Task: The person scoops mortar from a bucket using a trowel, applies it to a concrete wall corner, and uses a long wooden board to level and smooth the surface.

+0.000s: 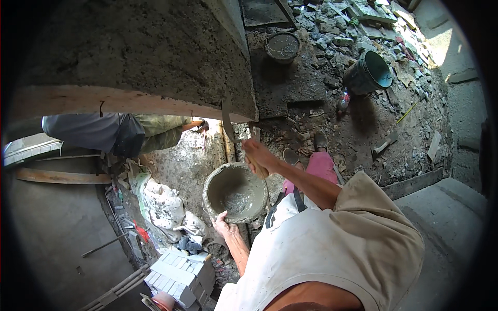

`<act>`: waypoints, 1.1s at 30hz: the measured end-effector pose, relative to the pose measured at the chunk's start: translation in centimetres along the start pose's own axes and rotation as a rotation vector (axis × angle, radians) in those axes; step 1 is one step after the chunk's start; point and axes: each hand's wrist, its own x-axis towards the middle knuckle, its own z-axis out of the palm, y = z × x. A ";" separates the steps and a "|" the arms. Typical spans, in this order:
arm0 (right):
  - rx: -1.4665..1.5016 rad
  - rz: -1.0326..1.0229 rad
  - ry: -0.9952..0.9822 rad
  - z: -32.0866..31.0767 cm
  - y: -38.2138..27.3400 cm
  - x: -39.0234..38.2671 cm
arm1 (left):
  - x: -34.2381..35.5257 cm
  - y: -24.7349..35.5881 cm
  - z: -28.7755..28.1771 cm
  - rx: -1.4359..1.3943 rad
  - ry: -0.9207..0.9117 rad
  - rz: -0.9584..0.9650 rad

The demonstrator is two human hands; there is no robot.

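At the centre of the view, the right hand has its grip closed round the wooden handle of a trowel, whose blade rises against the edge of the rough mortar wall. Just below, the left hand clasps the near rim of a round pan holding wet grey mortar. Far right, a green bucket lies among rubble. Another person's sleeve shows left.

Place: building site | Evidence: rough plastered wall; rubble heap; mortar buckets; stacked grey blocks; dusty bare ground
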 end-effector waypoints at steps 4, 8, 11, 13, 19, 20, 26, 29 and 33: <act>-0.016 0.084 -0.032 -2.4 -0.1 -4.2 | -0.9 1.0 3.4 -0.023 -0.067 0.000; 0.194 0.085 -0.050 -6.4 -1.1 -1.4 | -1.6 1.6 3.5 -0.058 -0.077 -0.004; 0.486 0.124 -0.090 -5.7 -2.1 4.3 | -1.5 1.5 1.5 -0.107 -0.088 0.023; 0.521 0.147 -0.099 -5.5 -2.2 6.3 | -3.3 1.5 2.5 -0.107 -0.061 0.017; 0.326 0.089 -0.215 -1.5 -2.9 3.7 | -7.3 1.1 -2.3 -0.071 0.109 0.123; 0.237 0.060 -0.186 -0.7 -3.1 2.8 | -6.7 0.5 -4.2 -0.065 0.122 0.081; -0.073 -0.163 -0.081 1.9 -0.5 -1.1 | -5.8 -0.9 -4.3 0.047 0.144 0.039; -0.039 -0.197 -0.105 1.1 2.3 -2.6 | -4.1 -1.4 -4.3 0.049 0.086 0.058; 0.010 -0.157 -0.032 -1.8 1.4 -3.2 | -3.9 -0.1 -2.3 -0.039 0.057 0.085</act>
